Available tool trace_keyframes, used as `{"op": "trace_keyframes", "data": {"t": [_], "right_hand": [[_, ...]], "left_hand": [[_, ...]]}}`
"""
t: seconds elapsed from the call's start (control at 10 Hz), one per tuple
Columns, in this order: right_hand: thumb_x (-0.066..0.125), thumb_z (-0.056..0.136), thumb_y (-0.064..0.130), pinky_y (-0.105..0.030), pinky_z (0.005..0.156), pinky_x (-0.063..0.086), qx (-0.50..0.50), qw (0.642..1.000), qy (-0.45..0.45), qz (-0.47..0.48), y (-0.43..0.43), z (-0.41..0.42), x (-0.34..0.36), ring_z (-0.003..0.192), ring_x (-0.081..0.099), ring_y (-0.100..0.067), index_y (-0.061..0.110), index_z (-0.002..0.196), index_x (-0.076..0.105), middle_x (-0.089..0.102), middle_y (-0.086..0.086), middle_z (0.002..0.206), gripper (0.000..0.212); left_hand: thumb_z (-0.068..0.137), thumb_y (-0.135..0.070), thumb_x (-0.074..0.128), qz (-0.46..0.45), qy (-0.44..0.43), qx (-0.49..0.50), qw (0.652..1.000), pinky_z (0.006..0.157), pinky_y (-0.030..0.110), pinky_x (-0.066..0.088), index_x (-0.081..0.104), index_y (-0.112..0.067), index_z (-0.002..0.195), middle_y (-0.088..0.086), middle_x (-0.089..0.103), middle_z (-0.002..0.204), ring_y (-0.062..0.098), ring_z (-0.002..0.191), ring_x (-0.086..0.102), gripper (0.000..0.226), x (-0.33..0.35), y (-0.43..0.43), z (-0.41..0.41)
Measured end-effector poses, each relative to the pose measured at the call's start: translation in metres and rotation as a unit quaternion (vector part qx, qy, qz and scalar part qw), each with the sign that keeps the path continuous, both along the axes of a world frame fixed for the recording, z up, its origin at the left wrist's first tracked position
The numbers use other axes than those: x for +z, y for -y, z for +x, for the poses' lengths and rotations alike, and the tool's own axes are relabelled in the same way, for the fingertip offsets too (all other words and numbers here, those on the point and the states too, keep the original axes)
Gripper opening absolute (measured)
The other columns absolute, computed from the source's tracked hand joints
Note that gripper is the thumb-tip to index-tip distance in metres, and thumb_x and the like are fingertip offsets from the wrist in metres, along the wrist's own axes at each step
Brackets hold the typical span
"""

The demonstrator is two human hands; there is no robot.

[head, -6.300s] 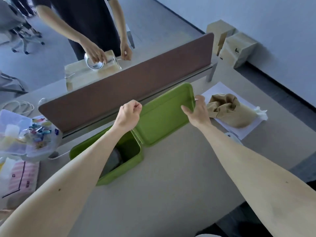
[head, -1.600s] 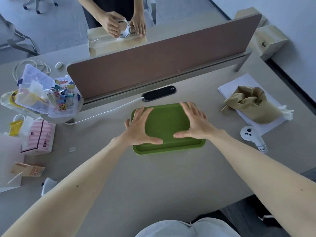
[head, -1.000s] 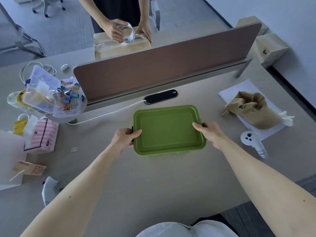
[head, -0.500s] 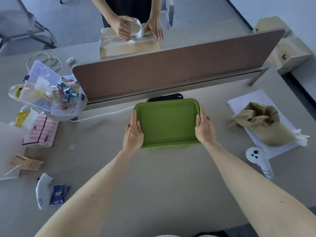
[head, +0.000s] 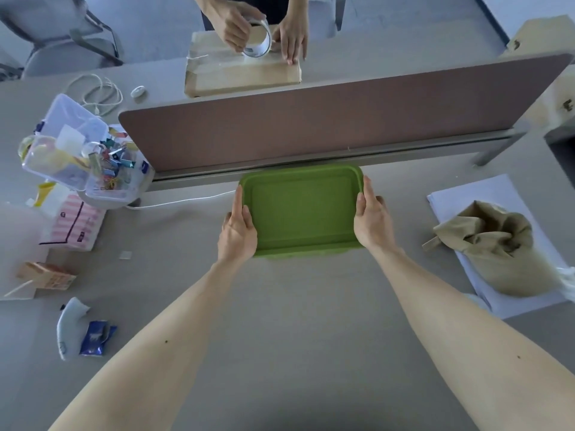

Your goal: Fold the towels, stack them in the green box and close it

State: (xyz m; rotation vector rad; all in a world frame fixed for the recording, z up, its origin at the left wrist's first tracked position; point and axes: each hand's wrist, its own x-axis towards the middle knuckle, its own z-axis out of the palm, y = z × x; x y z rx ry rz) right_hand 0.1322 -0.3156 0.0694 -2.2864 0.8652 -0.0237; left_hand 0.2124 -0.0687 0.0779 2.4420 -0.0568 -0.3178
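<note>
The green box [head: 303, 209] sits on the grey desk with its lid shut, its far edge close to the brown divider. No towels show; the inside of the box is hidden. My left hand [head: 238, 228] lies flat against the box's left side, fingers straight and pointing away from me. My right hand [head: 371, 217] presses the right side in the same way, thumb at the lid's edge.
The brown divider panel [head: 326, 119] runs across the desk behind the box. A tan cloth bag [head: 497, 244] on white paper lies right. A clear organizer [head: 81, 150], pink pack [head: 73, 225] and white cable [head: 183, 200] are left. Beyond the divider, a person tapes a cardboard box [head: 242, 74].
My hands went from lying on the lid, to gripping the box's ends, to flat against its sides. The shut box has slid away from me, up to the divider.
</note>
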Motion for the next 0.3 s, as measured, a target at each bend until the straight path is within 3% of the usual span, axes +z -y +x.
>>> {"op": "trace_keyframes", "data": {"t": [0.1,0.2,0.3], "right_hand": [[0.015,0.106,0.041,-0.041,0.082,0.044,0.016,1.000,-0.025,0.003,0.000,-0.002,0.006,0.091,0.057,-0.032,0.040,0.156,0.004,0.051,-0.012,0.117,0.051],[0.019,0.104,0.048,-0.049,0.094,0.045,0.038,0.998,-0.059,0.001,0.009,-0.002,0.012,0.106,0.056,-0.039,0.043,0.155,0.005,0.048,-0.016,0.127,0.053],[0.032,0.104,0.043,-0.046,0.101,0.038,0.021,1.000,-0.001,-0.023,0.020,-0.006,0.040,0.120,0.049,-0.039,0.028,0.155,0.021,0.045,-0.018,0.135,0.054]], "left_hand": [[0.107,-0.037,0.016,0.026,-0.025,-0.009,0.999,0.094,0.050,0.042,-0.001,-0.047,0.154,0.012,0.054,0.125,0.035,0.117,0.052,0.051,0.008,-0.002,-0.002],[0.106,-0.039,0.023,0.034,-0.032,-0.026,0.999,0.087,0.047,0.043,0.005,-0.042,0.154,0.009,0.044,0.118,0.039,0.110,0.055,0.052,0.015,-0.007,0.002],[0.104,-0.030,0.038,-0.036,0.033,-0.006,0.999,0.090,0.038,0.038,0.020,-0.029,0.152,0.012,0.042,0.135,0.033,0.122,0.049,0.051,0.044,-0.019,0.001]]}}
